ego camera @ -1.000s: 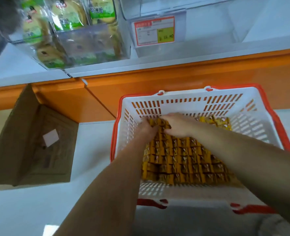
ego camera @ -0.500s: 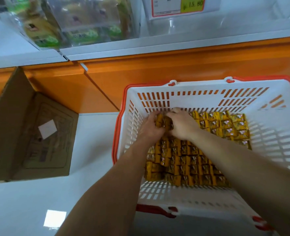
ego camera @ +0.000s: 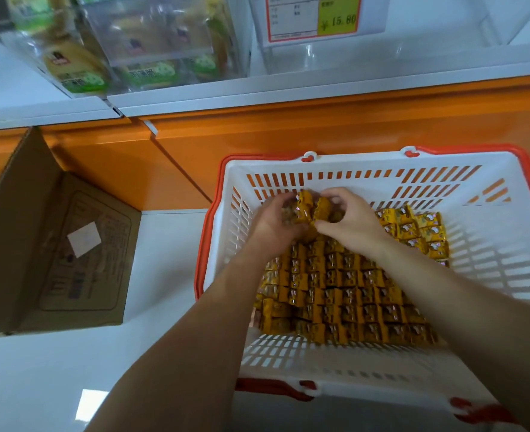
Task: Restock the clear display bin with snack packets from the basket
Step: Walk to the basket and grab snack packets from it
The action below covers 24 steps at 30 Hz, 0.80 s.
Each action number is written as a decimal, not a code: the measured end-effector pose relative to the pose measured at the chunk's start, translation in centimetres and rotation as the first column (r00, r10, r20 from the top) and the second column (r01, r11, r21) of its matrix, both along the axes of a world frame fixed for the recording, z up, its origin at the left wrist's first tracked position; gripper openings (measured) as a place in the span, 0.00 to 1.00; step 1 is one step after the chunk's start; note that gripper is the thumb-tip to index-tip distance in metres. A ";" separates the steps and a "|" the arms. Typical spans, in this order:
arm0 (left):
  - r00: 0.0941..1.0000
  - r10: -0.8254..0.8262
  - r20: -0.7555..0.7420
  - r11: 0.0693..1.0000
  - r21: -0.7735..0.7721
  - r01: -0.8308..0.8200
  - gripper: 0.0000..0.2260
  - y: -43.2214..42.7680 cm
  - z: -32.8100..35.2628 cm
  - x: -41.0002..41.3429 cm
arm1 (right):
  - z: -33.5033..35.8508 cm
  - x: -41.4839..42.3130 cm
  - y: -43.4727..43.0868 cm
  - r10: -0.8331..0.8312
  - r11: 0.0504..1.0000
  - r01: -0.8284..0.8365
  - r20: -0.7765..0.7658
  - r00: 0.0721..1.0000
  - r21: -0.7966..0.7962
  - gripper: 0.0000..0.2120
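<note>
The snack packets, small yellow-orange wrappers, lie packed in tight rows on the floor of the basket, with a looser cluster at its far right. At the far left end of the rows a small bunch of them is lifted up near the basket's far wall, caught between both hands. The left grip has its fingers curled round the bunch from the left, and the right grip pinches it from the right, fingertips meeting over the wrappers. Both bare forearms reach in from the near edge. The basket is white slotted plastic with a red rim and stands on a white surface, against an orange panel. Above the panel runs a white shelf carrying the clear display bin, which bears a price tag reading 15.80 on its yellow part. Just left of it, another clear bin holds green-labelled bags. An open cardboard box lies on its side to the left of the basket, well apart from it.
</note>
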<state>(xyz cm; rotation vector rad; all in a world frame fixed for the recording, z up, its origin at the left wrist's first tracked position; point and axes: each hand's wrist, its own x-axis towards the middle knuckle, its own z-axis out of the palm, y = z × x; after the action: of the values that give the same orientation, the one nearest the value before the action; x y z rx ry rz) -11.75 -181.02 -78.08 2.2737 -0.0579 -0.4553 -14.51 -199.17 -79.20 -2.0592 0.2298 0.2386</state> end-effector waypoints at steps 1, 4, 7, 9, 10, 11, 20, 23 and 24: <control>1.000 0.003 -0.008 1.000 0.006 -0.003 0.33 -0.2 0.4 0.2 | 0.3 -0.1 -0.3 -0.033 0.996 0.034 -0.008 0.999 0.084 0.26; 0.994 0.072 -0.082 0.996 -0.042 -0.076 0.30 -0.9 1.8 0.3 | 1.1 -0.6 -0.6 -0.185 0.912 0.201 -0.079 0.979 0.357 0.17; 0.965 0.182 -0.187 0.962 -0.167 -0.214 0.22 -2.4 3.2 -1.0 | 2.6 -1.1 -0.3 -0.288 0.691 0.412 -0.296 0.911 0.594 0.10; 0.942 0.216 -0.258 0.930 -0.240 -0.279 0.27 -3.6 4.1 -2.0 | 3.8 -1.3 0.1 -0.307 0.600 0.507 -0.408 0.860 0.619 0.11; 0.928 0.235 -0.290 0.910 -0.269 -0.315 0.30 -4.1 4.7 -2.5 | 4.3 -1.4 0.3 -0.326 0.596 0.544 -0.442 0.836 0.590 0.13; 0.915 0.253 -0.314 0.890 -0.295 -0.348 0.32 -4.5 5.3 -3.0 | 5.0 -1.6 0.5 -0.352 0.615 0.572 -0.459 0.816 0.544 0.15; 0.887 0.336 -0.317 0.829 -0.348 -0.438 0.48 -4.0 14.3 -5.2 | 14.7 -4.8 0.6 -0.174 0.578 0.437 -0.419 0.891 0.689 0.13; 0.909 0.286 -0.303 0.825 -0.404 -0.395 0.36 -2.7 18.2 -5.2 | 18.8 -5.7 0.1 -0.158 0.548 0.396 -0.374 0.914 0.737 0.13; 0.915 0.259 -0.308 0.826 -0.420 -0.375 0.33 -2.2 19.5 -5.1 | 20.2 -5.9 -0.1 -0.170 0.558 0.392 -0.362 0.917 0.731 0.14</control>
<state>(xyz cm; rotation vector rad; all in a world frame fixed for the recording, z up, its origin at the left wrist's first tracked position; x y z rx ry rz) -16.81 -183.22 -58.61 1.6884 0.3040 -0.4713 -20.37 -199.29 -59.03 -1.0537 0.5111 0.3289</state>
